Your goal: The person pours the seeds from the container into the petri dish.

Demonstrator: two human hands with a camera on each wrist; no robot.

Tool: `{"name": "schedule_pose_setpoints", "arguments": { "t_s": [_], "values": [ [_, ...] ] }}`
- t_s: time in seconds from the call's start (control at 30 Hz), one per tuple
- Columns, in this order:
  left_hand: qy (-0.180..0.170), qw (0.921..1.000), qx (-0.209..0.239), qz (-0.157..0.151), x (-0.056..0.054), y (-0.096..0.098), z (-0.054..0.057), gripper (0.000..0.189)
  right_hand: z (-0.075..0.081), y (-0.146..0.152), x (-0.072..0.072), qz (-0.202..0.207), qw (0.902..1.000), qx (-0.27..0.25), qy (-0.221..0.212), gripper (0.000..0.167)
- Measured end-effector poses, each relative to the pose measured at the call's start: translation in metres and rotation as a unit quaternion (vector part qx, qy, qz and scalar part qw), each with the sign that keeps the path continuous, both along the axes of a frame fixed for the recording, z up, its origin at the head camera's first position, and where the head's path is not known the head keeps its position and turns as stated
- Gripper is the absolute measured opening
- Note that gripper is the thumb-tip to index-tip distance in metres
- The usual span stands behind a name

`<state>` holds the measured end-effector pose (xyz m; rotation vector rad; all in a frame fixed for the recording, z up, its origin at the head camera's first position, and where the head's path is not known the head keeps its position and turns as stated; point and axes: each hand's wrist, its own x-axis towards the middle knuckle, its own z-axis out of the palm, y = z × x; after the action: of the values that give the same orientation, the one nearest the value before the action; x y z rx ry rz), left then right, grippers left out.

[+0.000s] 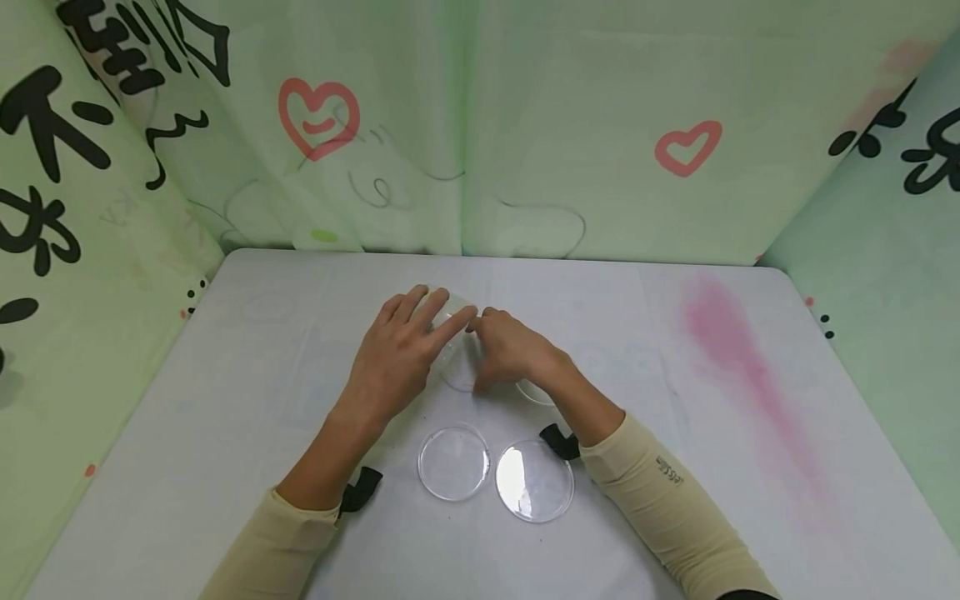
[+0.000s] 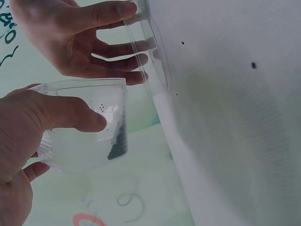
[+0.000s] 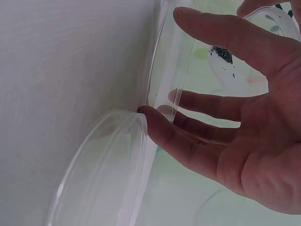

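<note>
My left hand (image 1: 393, 354) holds a clear plastic pouch (image 2: 77, 146), its thumb lying flat across the front in the left wrist view. Dark small grains (image 2: 120, 141) gather along one side of the pouch, and a few specks cling higher up. With thumb and fingers spread around its rim, my right hand (image 1: 517, 350) grips a clear petri dish (image 3: 164, 70) low at the table. The pouch is close beside this dish, mostly covered by my left hand in the head view. Another clear dish (image 3: 103, 174) is right by my right fingertips.
Two more clear round dishes (image 1: 453, 462) lie nearer me on the white table (image 1: 300, 333). A black strap piece (image 1: 561, 442) at my right wrist overlaps one of them. Dark specks (image 2: 254, 65) dot the tabletop. Green printed curtains (image 1: 562, 167) surround the table's back and sides.
</note>
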<state>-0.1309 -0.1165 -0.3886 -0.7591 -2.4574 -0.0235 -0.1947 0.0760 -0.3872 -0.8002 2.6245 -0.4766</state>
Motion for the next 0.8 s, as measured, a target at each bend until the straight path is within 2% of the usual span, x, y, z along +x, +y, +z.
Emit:
{"name": "schedule_pose_setpoints", "arguments": {
  "t_s": [0.5, 0.8],
  "values": [
    [0.02, 0.9997, 0.0, -0.014, -0.0026, 0.0006, -0.001, 0.064, 0.0004, 0.0004, 0.0005, 0.005, 0.9999, -0.007, 0.01, 0.083],
    [0.02, 0.9995, 0.0, -0.024, -0.0019, 0.0006, -0.0003, 0.064, 0.0014, -0.0002, 0.001, 0.0, 1.0, -0.008, -0.003, 0.086]
  ]
}}
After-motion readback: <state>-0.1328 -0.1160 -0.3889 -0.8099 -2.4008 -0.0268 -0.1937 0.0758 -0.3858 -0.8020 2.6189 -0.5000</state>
